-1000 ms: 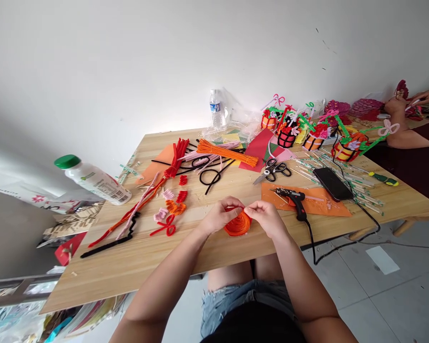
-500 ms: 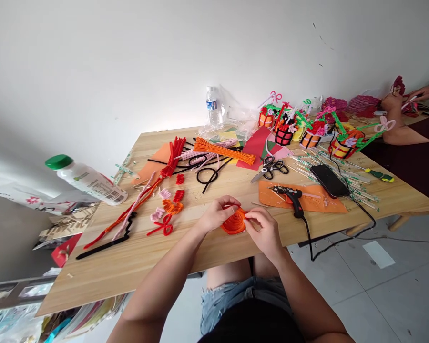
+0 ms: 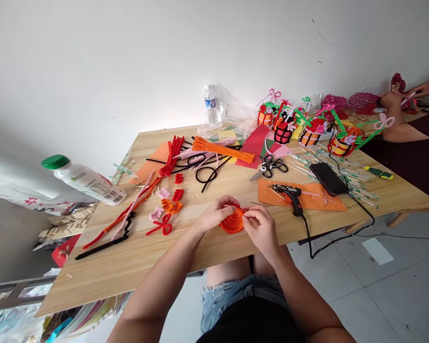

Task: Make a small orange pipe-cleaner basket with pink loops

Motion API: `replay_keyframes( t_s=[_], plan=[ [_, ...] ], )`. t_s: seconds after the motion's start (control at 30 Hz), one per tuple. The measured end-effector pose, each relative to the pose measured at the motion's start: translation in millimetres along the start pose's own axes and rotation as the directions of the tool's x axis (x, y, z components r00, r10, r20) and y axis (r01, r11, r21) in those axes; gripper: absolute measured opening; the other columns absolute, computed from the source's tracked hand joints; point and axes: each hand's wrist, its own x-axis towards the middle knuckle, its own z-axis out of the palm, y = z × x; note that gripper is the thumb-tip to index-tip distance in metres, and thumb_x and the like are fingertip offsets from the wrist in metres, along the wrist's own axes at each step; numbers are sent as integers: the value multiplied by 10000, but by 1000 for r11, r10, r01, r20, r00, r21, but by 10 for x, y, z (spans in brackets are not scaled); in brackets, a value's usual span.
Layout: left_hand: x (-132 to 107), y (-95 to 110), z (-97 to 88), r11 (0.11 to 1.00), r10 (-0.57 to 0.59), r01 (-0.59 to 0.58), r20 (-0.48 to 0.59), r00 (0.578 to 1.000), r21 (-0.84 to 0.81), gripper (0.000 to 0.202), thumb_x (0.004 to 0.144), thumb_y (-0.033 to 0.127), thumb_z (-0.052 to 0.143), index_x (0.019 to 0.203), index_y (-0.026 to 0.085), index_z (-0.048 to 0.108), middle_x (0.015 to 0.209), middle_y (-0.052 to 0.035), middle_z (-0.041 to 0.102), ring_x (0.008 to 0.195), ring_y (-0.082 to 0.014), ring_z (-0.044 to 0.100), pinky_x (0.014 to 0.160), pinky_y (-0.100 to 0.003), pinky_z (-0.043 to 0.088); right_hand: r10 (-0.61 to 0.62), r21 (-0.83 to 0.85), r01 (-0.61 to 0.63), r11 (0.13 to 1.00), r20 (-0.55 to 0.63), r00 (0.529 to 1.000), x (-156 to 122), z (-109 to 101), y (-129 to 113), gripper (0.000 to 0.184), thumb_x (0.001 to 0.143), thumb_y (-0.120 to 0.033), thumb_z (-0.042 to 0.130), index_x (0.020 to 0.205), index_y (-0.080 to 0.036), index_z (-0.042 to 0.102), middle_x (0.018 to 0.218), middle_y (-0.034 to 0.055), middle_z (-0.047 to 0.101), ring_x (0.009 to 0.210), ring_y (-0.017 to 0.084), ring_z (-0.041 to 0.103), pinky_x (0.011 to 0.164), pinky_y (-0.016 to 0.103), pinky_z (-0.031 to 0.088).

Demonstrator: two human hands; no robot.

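Note:
An orange pipe-cleaner coil (image 3: 232, 222), wound into a round bowl-like shape, is between my hands near the table's front edge. My left hand (image 3: 216, 214) pinches its upper left rim, thumb and fingers closed. On the right rim, my right hand (image 3: 260, 224) is closed with the fingertips pressed on the coil. Left of my left hand lie a red pipe-cleaner bow (image 3: 163, 226), an orange curled piece (image 3: 172, 206) and small pink and red coiled pieces. A glue gun (image 3: 289, 194) rests on an orange sheet (image 3: 316, 202) beyond my right hand.
Scissors (image 3: 270, 166), a bundle of orange pipe cleaners (image 3: 223, 149) and a phone (image 3: 329, 178) lie farther back. Small decorated baskets (image 3: 310, 137) stand at the back right. A white bottle with a green cap (image 3: 87, 182) stands at left. Another person's hand (image 3: 392, 101) works at far right.
My right hand has shifted slightly on the coil's right rim, its fingers curling a little more. My left hand keeps its hold. The view has moved very slightly.

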Motion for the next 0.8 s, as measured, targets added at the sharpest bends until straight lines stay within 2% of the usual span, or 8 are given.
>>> replay_keyframes(
  t_s=[0.13, 0.23, 0.33, 0.43, 0.53, 0.67, 0.73, 0.8],
  plan=[
    [-1, 0, -2, 1000, -7, 7, 23, 1000, -5, 231, 677, 301, 635, 860, 160, 639, 803, -31, 659, 628, -118, 551, 555, -220, 440, 49, 29, -48, 998, -26, 998, 0, 18, 38, 60, 757, -216, 625, 700, -224, 639, 849, 69, 629, 825, 193, 642, 700, 316, 567],
    [11, -29, -2, 1000, -20, 20, 13, 1000, 0, 235, 679, 299, 634, 869, 161, 629, 817, -34, 663, 628, -119, 559, 557, -222, 436, 159, 105, -155, 982, -24, 987, 0, 25, 82, 54, 736, -259, 658, 707, -214, 649, 859, 67, 652, 800, 186, 642, 721, 324, 563],
    [20, -54, 1, 999, -32, 32, 15, 999, 3, 240, 682, 304, 622, 879, 167, 617, 825, -29, 658, 634, -119, 558, 565, -224, 429, 281, 228, -272, 935, -8, 960, 15, 20, 111, 129, 692, -310, 702, 717, -208, 627, 855, 59, 667, 782, 184, 646, 718, 326, 566],
    [27, -61, -1, 999, -30, 30, 6, 1000, 10, 230, 673, 296, 606, 865, 171, 615, 823, -24, 654, 643, -123, 552, 578, -231, 423, 352, 312, -334, 889, 0, 936, 53, 9, 106, 201, 636, -299, 740, 743, -214, 593, 798, 26, 655, 774, 174, 647, 742, 323, 562],
    [40, -67, -19, 998, -25, 26, 28, 999, -48, 236, 659, 273, 553, 858, 169, 626, 828, -32, 669, 680, -147, 574, 610, -252, 434, 372, 326, -353, 877, 3, 928, 89, 11, 100, 217, 612, -268, 740, 758, -218, 589, 781, 9, 636, 773, 165, 637, 762, 320, 555],
    [69, -102, -64, 987, 25, -12, 80, 996, -162, 356, 629, 237, 531, 951, 159, 660, 969, -55, 700, 889, -206, 624, 795, -302, 464, 369, 314, -339, 887, -36, 929, 105, 35, 145, 193, 635, -242, 701, 778, -214, 575, 798, 11, 620, 761, 155, 621, 754, 309, 540],
    [88, -137, -88, 986, 15, -2, 79, 997, -166, 410, 623, 221, 551, 1009, 159, 673, 1042, -66, 704, 965, -227, 625, 864, -324, 457, 358, 307, -326, 894, -53, 932, 111, 40, 175, 175, 649, -224, 679, 786, -212, 570, 815, 10, 610, 770, 152, 614, 758, 303, 527],
    [107, -174, -105, 988, -21, 30, 64, 998, -148, 407, 638, 224, 565, 1019, 162, 690, 1049, -76, 714, 959, -236, 637, 878, -343, 464, 356, 320, -322, 891, -53, 933, 128, 35, 194, 162, 648, -206, 664, 777, -212, 565, 817, 5, 600, 782, 150, 606, 763, 296, 513]
  ],
)
